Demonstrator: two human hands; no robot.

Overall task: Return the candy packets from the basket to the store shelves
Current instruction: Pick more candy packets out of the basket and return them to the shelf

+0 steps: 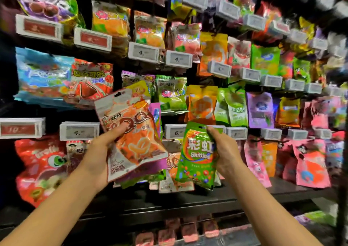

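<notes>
Shelves [188, 201]: filled the frame, packets hung on pegs.
Orange packet [135, 133]: centre-left, top of a fanned stack; likely light, crinkly, slippery.
Green packet [197, 155]: centre; its top hole looked the best hold.
Left hand [102, 151]: thumb pinched the stack.
Right hand [224, 149]: fingers pinched the green packet's edge.

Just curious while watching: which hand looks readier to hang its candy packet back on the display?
Probably the right hand. It holds a single green Skittles packet upright, hang hole on top, close to the pegs. The left hand grips several stacked packets, the orange packet tilted in front.
</notes>
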